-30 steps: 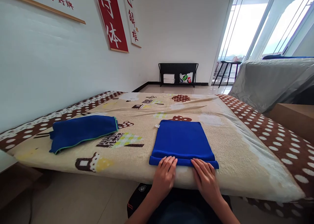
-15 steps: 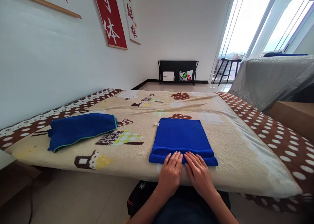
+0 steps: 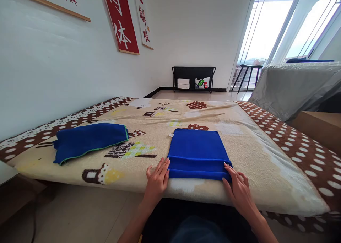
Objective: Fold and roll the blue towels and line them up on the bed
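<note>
Red banner: hangs on the wall at the left; it has big white writing on it.
Dark blue cloth: lies on the left part of the blanket; it has a green edge and looks a bit crumpled; no hand touches it.
Left hand: at the near left side of the bright blue cloth; its fingertips touch the edge; the fingers are long and close together, not in a fist; I cannot tell if they pinch the cloth.
Bright blue cloth: lies flat on the blanket, near the front edge, between the two hands; folds run across its near part; a small white tag is by its far left side.
Black rack: stands by the back wall; it has white boxes low down.
Right hand: at the near right corner of the bright blue cloth; fingers touch the side and the thumb is by the corner; it is not in a fist; I cannot tell if it pinches.
Brown box: sits past the blanket, at the right.
</note>
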`<state>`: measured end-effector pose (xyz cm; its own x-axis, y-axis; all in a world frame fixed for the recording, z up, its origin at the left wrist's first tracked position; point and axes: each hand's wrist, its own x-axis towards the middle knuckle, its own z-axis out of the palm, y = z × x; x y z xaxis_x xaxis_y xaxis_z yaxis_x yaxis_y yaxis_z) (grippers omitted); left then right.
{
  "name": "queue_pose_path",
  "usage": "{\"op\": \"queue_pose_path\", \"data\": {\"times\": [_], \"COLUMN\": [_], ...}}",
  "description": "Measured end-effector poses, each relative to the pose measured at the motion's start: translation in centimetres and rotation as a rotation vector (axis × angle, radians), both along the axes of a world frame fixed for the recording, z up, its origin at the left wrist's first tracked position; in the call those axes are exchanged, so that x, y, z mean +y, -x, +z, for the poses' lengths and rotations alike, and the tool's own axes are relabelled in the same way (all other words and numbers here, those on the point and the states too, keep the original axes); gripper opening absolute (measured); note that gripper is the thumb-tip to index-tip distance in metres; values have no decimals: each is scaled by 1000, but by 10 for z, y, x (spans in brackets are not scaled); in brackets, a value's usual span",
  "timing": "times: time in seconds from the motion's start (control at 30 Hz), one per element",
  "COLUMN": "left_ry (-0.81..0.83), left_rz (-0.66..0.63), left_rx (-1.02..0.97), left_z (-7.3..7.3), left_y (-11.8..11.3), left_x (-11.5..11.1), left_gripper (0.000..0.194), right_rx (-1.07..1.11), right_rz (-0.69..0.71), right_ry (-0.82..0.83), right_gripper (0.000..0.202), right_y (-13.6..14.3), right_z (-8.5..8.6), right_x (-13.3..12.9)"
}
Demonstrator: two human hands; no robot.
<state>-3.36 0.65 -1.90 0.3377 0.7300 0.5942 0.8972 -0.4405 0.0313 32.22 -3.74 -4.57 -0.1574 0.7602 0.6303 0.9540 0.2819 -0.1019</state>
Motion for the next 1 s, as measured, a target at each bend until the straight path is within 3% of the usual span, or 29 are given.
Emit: {"op": "queue_pose_path", "data": {"times": [0.2,0.37,0.5,0.77,0.9,1.0], "left_ry": [-4,170,274,439,500,444], "left_rz": [-87,-226,-220,-239,-228,-163], "left_rx": [-90,-51,-86,-162,-195,-193], "left_z": [7,17,26,34,36,31], "left_y": [21,35,35,35,33,26], "left_x": [-4,-9,-8,-2,1,4], "left_gripper": [23,36,36,12,14,18], "right_rx": [-84,-67,-37,2,-2,4], "right_rz": [104,62,57,52,53,53], "right_ry": [58,14,-16,-36,-31,-33], "right_gripper": [33,38,38,38,37,36], "right_y": [-35,-47,-48,-49,-49,-48], "right_z": [0,-7,-11,-14,-14,-13], "right_x": [-8,-9,-8,-9,-9,-10]}}
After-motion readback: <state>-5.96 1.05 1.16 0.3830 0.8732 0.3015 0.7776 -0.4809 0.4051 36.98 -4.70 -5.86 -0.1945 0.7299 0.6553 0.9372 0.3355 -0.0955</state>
